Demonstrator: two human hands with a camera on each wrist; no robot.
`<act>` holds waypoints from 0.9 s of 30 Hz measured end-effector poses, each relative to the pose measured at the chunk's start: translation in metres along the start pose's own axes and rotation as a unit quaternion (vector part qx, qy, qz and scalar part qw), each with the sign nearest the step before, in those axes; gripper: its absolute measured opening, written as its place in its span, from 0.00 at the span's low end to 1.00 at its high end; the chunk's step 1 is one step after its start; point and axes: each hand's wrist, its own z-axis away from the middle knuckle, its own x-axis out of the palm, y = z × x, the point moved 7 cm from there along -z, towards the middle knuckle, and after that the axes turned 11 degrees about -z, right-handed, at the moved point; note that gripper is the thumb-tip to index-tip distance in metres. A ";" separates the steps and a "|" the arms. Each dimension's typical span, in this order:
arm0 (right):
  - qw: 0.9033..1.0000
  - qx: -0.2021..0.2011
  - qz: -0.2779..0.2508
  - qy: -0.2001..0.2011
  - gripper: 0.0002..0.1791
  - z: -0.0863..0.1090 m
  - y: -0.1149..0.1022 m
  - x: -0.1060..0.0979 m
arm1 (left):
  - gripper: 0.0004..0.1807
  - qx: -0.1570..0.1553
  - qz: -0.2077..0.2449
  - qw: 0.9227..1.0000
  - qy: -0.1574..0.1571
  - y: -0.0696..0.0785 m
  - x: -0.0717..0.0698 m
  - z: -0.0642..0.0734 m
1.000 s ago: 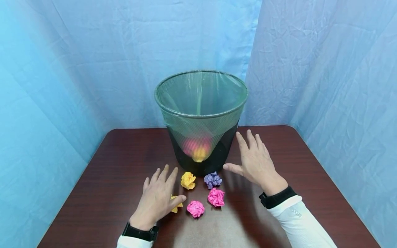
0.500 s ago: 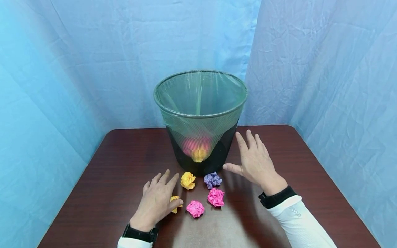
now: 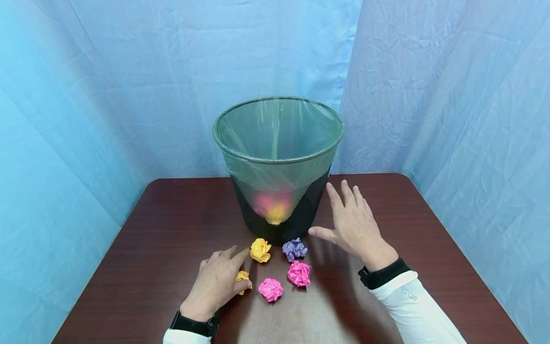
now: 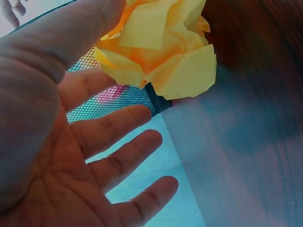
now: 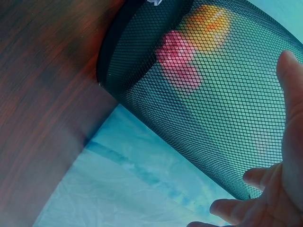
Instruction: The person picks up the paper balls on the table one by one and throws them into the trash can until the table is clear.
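Observation:
In the head view my left hand [image 3: 215, 282] reaches over a crumpled yellow paper ball [image 3: 242, 277], partly hidden behind its thumb. The left wrist view shows that yellow paper ball [image 4: 156, 47] right at the thumb and forefinger, the other fingers spread and slightly bent. My right hand [image 3: 354, 227] holds nothing; its fingers are extended beside a mesh wastebasket [image 3: 313, 200] with a translucent green liner. Several more balls lie before the basket: a yellow paper ball [image 3: 260, 251], a purple paper ball [image 3: 294, 250], a pink paper ball [image 3: 299, 274] and a nearer pink paper ball [image 3: 270, 290].
Pink and yellow paper balls [image 3: 275, 205] show through the mesh, low in the liner. The basket stands toward the back of a dark wooden table [image 3: 180, 215]. Light blue curtains [image 3: 172, 86] hang behind the table and along both sides.
The left hand's fingers have drawn in and bent toward the nearer yellow paper ball, the fingertips coming lower. The right hand and the basket have stayed in place.

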 end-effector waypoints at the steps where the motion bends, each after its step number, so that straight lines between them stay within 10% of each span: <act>1: 1.000 0.000 -0.001 0.000 0.65 0.000 0.000 0.000 | 0.39 0.004 0.002 1.000 0.000 0.000 0.000 0.000; 27: 1.000 0.002 -0.002 -0.006 0.64 -0.001 0.001 0.003 | 0.11 0.068 0.020 0.997 -0.028 0.010 0.005 -0.001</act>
